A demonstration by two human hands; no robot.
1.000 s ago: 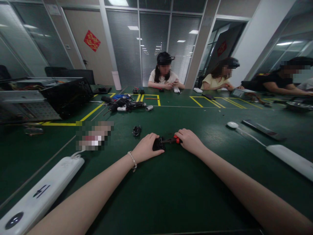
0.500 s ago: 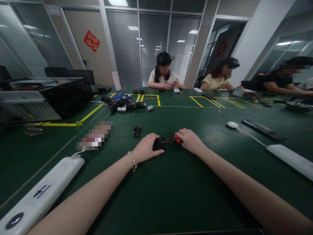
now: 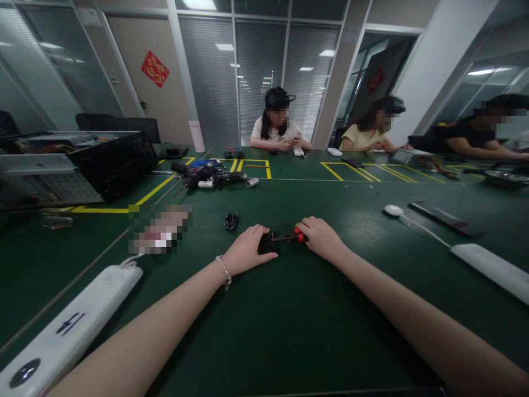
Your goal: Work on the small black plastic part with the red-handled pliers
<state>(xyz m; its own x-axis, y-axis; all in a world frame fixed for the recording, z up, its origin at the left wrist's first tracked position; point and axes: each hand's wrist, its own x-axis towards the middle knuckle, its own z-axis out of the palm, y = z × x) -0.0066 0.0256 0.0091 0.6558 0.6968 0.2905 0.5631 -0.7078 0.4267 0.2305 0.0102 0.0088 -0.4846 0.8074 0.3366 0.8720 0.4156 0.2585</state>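
Currently, left hand (image 3: 249, 249): thumb and fingers closed around a small black plastic part (image 3: 265, 246), which appears held down against the counter (image 3: 285, 320).
Right hand (image 3: 321, 235): closed on the red-handled pliers (image 3: 291, 237), just to the 3 o'clock side of the part.
Hands: apart, linked only through tool and part.
Contact: plier tips at the part's near-right edge; whether they grip it, cannot be told.
Condition: part in one piece as far as visible; finer detail too small to judge.
Loose black piece (image 3: 231, 221): at 10 o'clock from the part, untouched.
Computer case (image 3: 118, 168): at 10 o'clock, farther off, lying open-topped; reddish wires (image 3: 55, 145) and metal components inside.
Metal box (image 3: 407, 157): at 1 to 2 o'clock, far side, wires beside it; interior not visible.
Pale bottle (image 3: 197, 138): at 11 o'clock, upright; contents cannot be determined.
Cable tangle (image 3: 215, 177): at 11 o'clock, on the bare counter.
Power strip (image 3: 97, 298): at 8 o'clock, beside the left forearm.
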